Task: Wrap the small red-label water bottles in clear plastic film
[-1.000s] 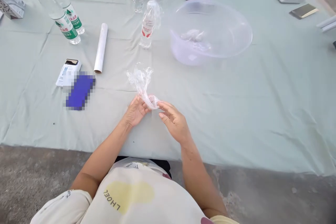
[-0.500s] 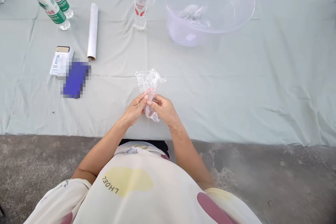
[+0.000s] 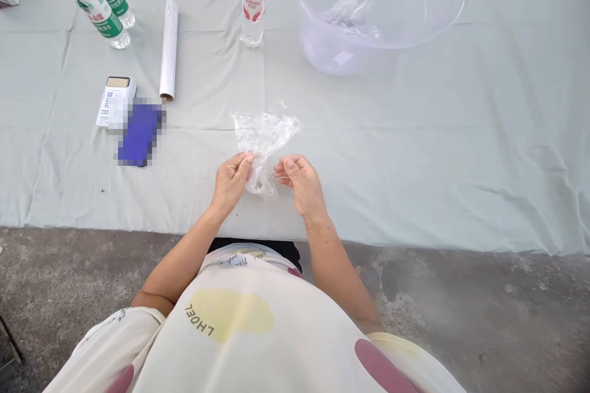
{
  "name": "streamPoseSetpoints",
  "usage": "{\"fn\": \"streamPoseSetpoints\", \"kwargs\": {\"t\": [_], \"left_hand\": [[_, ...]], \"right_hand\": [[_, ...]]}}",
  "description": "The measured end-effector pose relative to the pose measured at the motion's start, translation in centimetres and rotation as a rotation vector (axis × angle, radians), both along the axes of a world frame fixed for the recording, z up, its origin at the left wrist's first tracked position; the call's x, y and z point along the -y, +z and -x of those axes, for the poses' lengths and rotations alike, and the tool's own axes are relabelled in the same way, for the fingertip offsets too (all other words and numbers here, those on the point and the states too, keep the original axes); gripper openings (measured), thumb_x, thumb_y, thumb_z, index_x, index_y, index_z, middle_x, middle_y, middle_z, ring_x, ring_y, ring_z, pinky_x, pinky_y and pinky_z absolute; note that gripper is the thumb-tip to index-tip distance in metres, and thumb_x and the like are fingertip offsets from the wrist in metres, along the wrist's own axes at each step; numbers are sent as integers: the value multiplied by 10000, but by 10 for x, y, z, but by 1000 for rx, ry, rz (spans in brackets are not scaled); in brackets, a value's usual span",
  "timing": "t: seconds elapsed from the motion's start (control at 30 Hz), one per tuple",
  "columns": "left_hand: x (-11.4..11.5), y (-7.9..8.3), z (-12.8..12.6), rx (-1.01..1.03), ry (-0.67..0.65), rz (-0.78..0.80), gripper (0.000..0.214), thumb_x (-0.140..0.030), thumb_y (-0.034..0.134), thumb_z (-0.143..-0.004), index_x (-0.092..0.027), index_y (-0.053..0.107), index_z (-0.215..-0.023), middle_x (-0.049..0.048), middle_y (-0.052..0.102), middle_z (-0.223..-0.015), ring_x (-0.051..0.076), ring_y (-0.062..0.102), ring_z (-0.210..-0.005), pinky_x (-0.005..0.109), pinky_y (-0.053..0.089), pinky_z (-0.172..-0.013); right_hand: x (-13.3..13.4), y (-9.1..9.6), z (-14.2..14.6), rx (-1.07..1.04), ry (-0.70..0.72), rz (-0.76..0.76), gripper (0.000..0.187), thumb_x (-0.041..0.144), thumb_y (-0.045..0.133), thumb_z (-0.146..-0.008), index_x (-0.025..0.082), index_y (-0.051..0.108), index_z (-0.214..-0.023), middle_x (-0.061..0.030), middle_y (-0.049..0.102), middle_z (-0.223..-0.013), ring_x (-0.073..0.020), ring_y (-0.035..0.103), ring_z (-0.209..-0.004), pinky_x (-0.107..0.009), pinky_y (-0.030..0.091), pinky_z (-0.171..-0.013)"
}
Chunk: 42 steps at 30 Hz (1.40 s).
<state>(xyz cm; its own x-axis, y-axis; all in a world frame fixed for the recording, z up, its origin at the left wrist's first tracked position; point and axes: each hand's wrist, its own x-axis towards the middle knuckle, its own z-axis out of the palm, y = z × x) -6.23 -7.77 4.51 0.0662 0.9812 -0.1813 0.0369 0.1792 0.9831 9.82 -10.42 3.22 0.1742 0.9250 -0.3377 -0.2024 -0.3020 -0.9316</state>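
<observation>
A crumpled piece of clear plastic film (image 3: 263, 135) is held just above the pale green cloth (image 3: 415, 153), near its front edge. My left hand (image 3: 232, 181) pinches the film's lower left part. My right hand (image 3: 300, 179) is a little to the right, its fingertips pinched on the film's lower right part. The film fans out upward between the two hands.
A roll of clear film (image 3: 168, 49) lies at the left, beside a white box (image 3: 115, 100) and a blurred blue item (image 3: 139, 134). Green-labelled bottles (image 3: 99, 9) stand at the far left, a red-labelled bottle (image 3: 253, 3) at centre, a clear basin (image 3: 378, 6) holding crumpled film at the right.
My hands have moved apart, and the bunched film has spread wider between them. The camera view has shifted slightly.
</observation>
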Motion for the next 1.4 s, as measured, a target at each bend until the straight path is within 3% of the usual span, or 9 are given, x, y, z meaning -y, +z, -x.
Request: {"fn": "streamPoseSetpoints", "kwargs": {"t": [0.1, 0.2, 0.37, 0.5, 0.67, 1.03, 1.2, 1.3, 1.4], "left_hand": [[3, 3, -4, 87, -124, 46, 376, -532, 623, -885, -189, 778, -895, 3, 609, -727, 94, 477, -593, 223, 397, -542], [4, 2, -2, 118, -160, 89, 402, -557, 636, -861, -185, 779, -908, 3, 620, -697, 95, 514, -577, 219, 429, -532], [3, -6, 3, 24, -54, 53, 363, -530, 634, -869, -196, 775, -896, 7, 653, -705, 108, 608, -675, 218, 519, -660], [2, -11, -1, 128, -9, 60, 409, -593, 640, -845, -196, 738, -839, 30, 691, -823, 133, 659, -787, 245, 575, -705], [-2, -3, -1, 227, 77, 83, 455, -642, 662, -813, -189, 701, -827, 3, 649, -691, 126, 676, -644, 248, 588, -623], [-7, 1, 9, 286, 181, 117, 417, -601, 716, -789, -185, 697, -816, -69, 447, -547, 87, 545, -483, 234, 537, -505], [-7, 3, 4, 202, 199, -18, 346, -522, 684, -858, -192, 727, -765, -43, 510, -559, 55, 485, -526, 191, 487, -597], [-8, 7, 0, 168, 234, -68, 344, -508, 668, -873, -195, 705, -737, -7, 627, -699, 65, 550, -593, 207, 507, -646], [-10, 11, -2, 261, 243, -9, 359, -542, 649, -875, -200, 668, -769, -32, 579, -639, 88, 592, -575, 244, 552, -639]], "right_hand": [[-2, 2, 16, -107, 201, -15, 552, 550, 848, -636, 217, 629, -1018, 3, 691, -850, -148, 647, -744, -284, 529, -689], [-3, 3, 23, -173, 253, -20, 494, 483, 835, -682, 203, 644, -1041, 15, 667, -797, -139, 621, -724, -275, 502, -683], [-1, -1, 13, -111, 226, 30, 313, 472, 773, -736, 199, 654, -834, 40, 607, -710, -102, 557, -666, -250, 478, -662], [-1, -4, 6, -106, 160, 80, 278, 439, 768, -716, 192, 690, -816, 19, 650, -755, -98, 578, -641, -255, 504, -658], [-5, -3, -2, -86, -24, 134, 234, 394, 757, -689, 190, 725, -799, -1, 687, -770, -126, 661, -679, -266, 545, -681], [-11, 2, -11, -539, -124, 206, 99, 231, 723, -786, 197, 630, -792, -30, 757, -840, -200, 754, -853, -357, 619, -804], [-18, 1, 5, -606, -248, 207, 81, 220, 636, -858, 209, 570, -812, 24, 677, -678, -147, 707, -658, -290, 606, -622], [-20, 1, 13, -560, -277, 125, 120, 292, 658, -864, 227, 559, -851, 66, 586, -604, -93, 603, -515, -194, 483, -449], [-21, 0, 16, -468, -239, 45, 181, 382, 667, -863, 243, 552, -880, 77, 565, -612, -76, 535, -450, -180, 373, -372]]}}
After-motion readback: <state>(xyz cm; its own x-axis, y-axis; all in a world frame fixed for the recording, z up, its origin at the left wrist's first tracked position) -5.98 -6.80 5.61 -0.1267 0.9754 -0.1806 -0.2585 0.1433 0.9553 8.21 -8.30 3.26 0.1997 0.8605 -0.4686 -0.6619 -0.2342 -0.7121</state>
